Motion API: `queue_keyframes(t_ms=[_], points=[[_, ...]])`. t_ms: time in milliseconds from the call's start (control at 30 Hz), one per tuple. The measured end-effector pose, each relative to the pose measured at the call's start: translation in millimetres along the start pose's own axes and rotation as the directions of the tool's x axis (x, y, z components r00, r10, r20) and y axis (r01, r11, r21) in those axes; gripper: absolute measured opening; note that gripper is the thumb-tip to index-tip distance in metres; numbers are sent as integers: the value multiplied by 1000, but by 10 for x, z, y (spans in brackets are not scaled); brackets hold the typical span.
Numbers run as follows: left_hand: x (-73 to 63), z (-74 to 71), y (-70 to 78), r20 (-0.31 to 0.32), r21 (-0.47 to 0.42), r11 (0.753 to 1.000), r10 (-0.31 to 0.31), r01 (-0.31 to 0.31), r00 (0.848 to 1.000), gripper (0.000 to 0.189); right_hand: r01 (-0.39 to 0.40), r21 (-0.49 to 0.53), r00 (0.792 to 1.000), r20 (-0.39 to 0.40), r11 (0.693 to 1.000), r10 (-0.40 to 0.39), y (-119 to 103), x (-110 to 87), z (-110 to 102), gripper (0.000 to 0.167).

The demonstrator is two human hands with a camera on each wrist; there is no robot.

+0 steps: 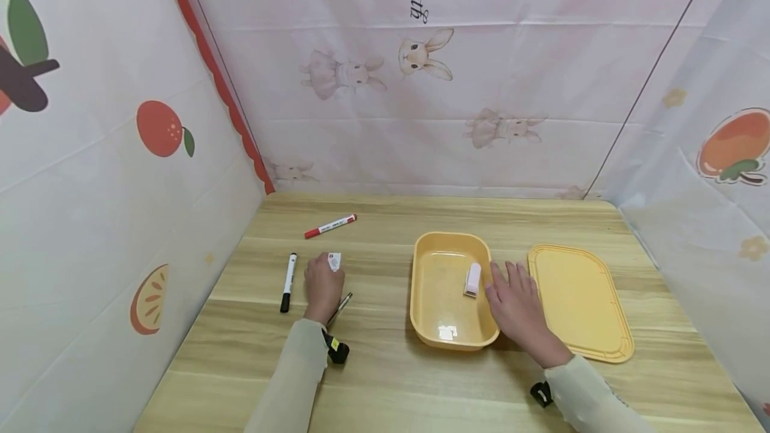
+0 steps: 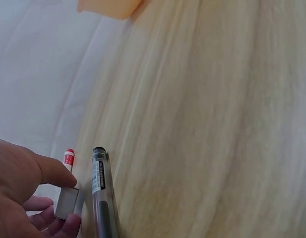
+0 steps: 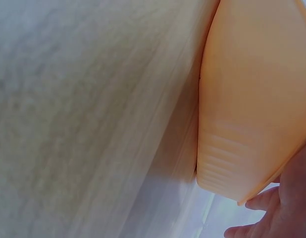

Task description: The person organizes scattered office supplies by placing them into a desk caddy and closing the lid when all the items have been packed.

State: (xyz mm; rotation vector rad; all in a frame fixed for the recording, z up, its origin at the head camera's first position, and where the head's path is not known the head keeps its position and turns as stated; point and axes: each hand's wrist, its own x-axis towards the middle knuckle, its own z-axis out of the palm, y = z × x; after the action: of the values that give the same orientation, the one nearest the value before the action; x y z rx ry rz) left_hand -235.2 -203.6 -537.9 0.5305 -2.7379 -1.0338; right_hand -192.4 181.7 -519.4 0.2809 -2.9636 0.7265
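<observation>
My left hand (image 1: 325, 284) pinches a small white rectangular block (image 2: 67, 202), maybe an eraser, between thumb and fingers; its printed end shows in the head view. Right beside that hand a clear-barrelled pen (image 2: 100, 191) lies on the table, partly under the wrist in the head view. With fingers fairly straight, my right hand (image 1: 516, 303) touches the right rim of a yellow plastic bin (image 1: 430, 333). Inside the bin, near its right wall, sits a small pink stapler (image 1: 473, 279).
A black-capped marker (image 1: 289, 282) lies left of my left hand, and a red marker (image 1: 330, 226) lies beyond it. The yellow lid (image 1: 580, 299) is flat on the wooden table (image 1: 385, 386), right of the bin. Printed curtains stand around the table's back and sides.
</observation>
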Motion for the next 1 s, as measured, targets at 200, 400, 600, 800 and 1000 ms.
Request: queue_keyframes(t_ms=[200, 400, 600, 800, 1000], points=[[-23, -9, 114, -11, -68, 998, -3, 2, 1000, 54, -3, -8, 1000, -4, 1000, 3, 20, 6, -13, 55], [-139, -3, 338, 13, -158, 987, 5, -3, 1000, 54, -4, -12, 1000, 7, 1000, 4, 11, 0, -7, 55], [-259, 59, 646, -10, -259, 964, 61, -61, 998, 55, -8, -14, 1000, 9, 1000, 8, 1, -5, -11, 55], [-419, 161, 960, -48, -291, 943, 150, -158, 987, 52, -11, -9, 1000, 9, 1000, 11, -6, -1, -13, 55], [-616, 262, 1232, -8, -311, 934, 183, -177, 983, 52, -14, -1, 1000, 21, 1000, 14, -27, -5, -21, 56]])
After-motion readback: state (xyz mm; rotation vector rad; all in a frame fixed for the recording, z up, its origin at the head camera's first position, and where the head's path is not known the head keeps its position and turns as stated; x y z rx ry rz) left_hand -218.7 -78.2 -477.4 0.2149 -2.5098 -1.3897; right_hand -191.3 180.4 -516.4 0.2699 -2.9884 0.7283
